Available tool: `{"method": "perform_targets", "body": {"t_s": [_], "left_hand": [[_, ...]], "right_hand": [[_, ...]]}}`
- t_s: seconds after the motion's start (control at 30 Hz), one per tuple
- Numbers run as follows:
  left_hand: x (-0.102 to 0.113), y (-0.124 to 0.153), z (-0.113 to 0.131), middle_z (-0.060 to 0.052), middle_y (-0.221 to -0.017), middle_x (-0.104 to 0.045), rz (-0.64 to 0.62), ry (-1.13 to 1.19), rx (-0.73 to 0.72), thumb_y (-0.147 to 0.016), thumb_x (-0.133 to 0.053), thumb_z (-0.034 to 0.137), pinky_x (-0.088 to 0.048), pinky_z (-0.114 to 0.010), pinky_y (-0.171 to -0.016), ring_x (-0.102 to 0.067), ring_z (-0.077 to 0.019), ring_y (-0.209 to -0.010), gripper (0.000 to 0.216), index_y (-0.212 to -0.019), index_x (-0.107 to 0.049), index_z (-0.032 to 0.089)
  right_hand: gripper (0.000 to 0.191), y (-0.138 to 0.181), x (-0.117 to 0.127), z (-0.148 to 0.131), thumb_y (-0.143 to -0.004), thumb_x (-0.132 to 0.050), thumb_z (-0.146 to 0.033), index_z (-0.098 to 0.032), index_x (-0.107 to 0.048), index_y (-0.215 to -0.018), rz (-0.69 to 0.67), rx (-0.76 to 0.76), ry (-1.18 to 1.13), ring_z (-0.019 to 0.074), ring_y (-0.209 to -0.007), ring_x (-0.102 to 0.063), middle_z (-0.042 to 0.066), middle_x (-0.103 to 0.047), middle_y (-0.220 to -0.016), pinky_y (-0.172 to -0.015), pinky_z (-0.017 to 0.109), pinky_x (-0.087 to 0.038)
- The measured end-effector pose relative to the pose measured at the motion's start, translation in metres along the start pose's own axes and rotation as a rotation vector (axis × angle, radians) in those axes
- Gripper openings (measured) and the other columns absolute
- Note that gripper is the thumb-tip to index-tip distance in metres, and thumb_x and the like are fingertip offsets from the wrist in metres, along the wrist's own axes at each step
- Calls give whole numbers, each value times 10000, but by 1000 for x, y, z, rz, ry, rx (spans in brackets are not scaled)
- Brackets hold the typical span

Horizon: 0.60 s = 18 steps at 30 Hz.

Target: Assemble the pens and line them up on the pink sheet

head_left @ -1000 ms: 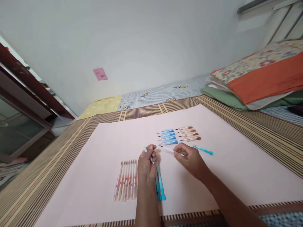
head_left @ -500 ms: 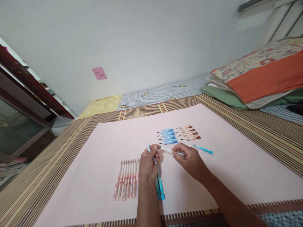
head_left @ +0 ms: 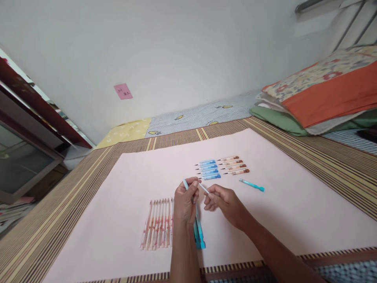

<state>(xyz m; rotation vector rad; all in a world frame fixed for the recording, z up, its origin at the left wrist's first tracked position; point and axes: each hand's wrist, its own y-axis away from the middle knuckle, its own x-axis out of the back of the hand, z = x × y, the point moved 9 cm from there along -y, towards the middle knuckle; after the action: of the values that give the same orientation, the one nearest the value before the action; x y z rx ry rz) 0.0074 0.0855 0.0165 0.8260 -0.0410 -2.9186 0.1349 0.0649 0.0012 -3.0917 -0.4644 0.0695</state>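
My left hand [head_left: 185,200] is closed around a light blue pen barrel [head_left: 185,183] that slants up between thumb and fingers. My right hand [head_left: 224,201] pinches one end of a thin white pen refill [head_left: 204,188]. The refill's other end meets the left fingertips; whether they grip it I cannot tell. Partly hidden by my left forearm lie turquoise pens [head_left: 200,232]. Left of that forearm is a row of clear pink-patterned pens [head_left: 159,226]. Beyond my hands lie several blue pens [head_left: 210,173] and brown-ended pens [head_left: 237,166], with one turquoise pen [head_left: 252,185] to the right.
A pale pink sheet [head_left: 114,220] covers the middle of the striped mat [head_left: 53,216]. Folded bedding with an orange band [head_left: 326,106] is stacked at the right, against the white wall [head_left: 182,59]. A pink note [head_left: 123,91] is stuck there.
My right hand has moved left and slightly down, nearer my left hand. The white refill now slopes more steeply, with less of it showing. The pens on the sheet have stayed put.
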Motion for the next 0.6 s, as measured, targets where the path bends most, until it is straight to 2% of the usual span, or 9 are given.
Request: {"method": "perform_targets", "body": {"t_s": [0.1,0.23,0.33,0.43,0.6], "left_hand": [[3,-2,-1,-76,-826,-685,27,118,6,-721,-794,386,-266,-174,-433,-453,-47,-530,317,-871,-731,114],[24,-4,-4,-86,-824,-671,179,232,36,-768,-739,444,-417,-194,-547,-578,-102,-669,328,-805,-731,119],[40,-2,8,1,-670,-555,290,101,-44,-786,-717,515,-367,-187,-483,-487,-62,-534,396,-846,-738,123],[44,-1,13,58,-575,-440,281,58,-79,-753,-743,555,-264,-183,-413,-354,-37,-441,467,-940,-733,128],[43,-6,1,36,-547,-479,247,238,3,-709,-799,518,-301,-167,-438,-433,-55,-490,437,-852,-720,113]], "right_hand": [[328,-1,2,2,-875,-588,-501,-177,-603,-922,12,-13,-74,180,-693,-708,34,-697,-806,-646,307,-530],[332,-1,7,2,-889,-584,-499,-171,-605,-937,15,-19,-87,183,-701,-712,42,-698,-822,-645,306,-524],[312,2,9,-2,-905,-567,-485,-175,-605,-901,-18,-27,-17,174,-698,-702,37,-694,-811,-640,299,-515],[292,5,6,-6,-918,-552,-461,-180,-597,-850,-81,-25,38,156,-673,-682,24,-685,-777,-627,284,-505],[255,8,1,-2,-935,-528,-405,-186,-599,-826,-129,-12,88,135,-627,-639,5,-659,-706,-610,264,-492]]}}
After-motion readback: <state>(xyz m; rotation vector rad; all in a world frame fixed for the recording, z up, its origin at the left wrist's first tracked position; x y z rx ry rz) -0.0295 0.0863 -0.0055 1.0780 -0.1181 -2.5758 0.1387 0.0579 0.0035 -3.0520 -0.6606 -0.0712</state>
